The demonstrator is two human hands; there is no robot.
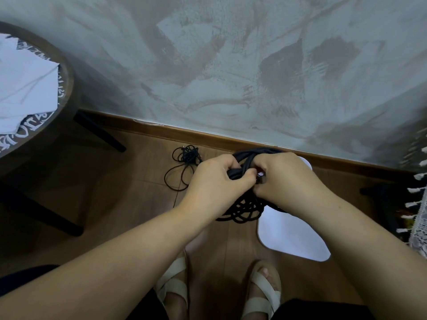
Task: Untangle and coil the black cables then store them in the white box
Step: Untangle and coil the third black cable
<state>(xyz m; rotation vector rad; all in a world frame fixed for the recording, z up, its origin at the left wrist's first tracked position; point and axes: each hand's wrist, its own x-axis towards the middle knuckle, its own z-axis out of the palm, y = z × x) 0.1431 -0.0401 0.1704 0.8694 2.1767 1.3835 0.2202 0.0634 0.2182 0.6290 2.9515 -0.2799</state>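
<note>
Both hands up front, close together, knuckles nearly meeting. Left hand (215, 179) is clenched round the black cable bundle (243, 211), fingers curled into the thick strands at its mid-section. Right hand (285, 179) is just beside it, also gripping the bundle, fingertips pinching at a small plug (259, 178) that pokes out btwn the two hands.

Bundle's held in the air: top loops arch over & behind both sets of knuckles, lower loops hang below the wrists in a messy knot. White box (286, 234) sits on the wooden floor (129, 204) under the right hand & forearm, partly hidden by them. The hanging loops overlap its left edge in view; touching or not, can't tell.

Out past the left hand, on its far-left side, a thin black cable (184, 158) lies in a loose tangle on the floor by the skirting, apart from the bundle. Way off left of the left arm: round table (67, 72) w/ a white cloth (25, 84) on top. Below the forearms, two feet in pale sandals (172, 287). Lace cloth (422, 227) far right of the right arm.
</note>
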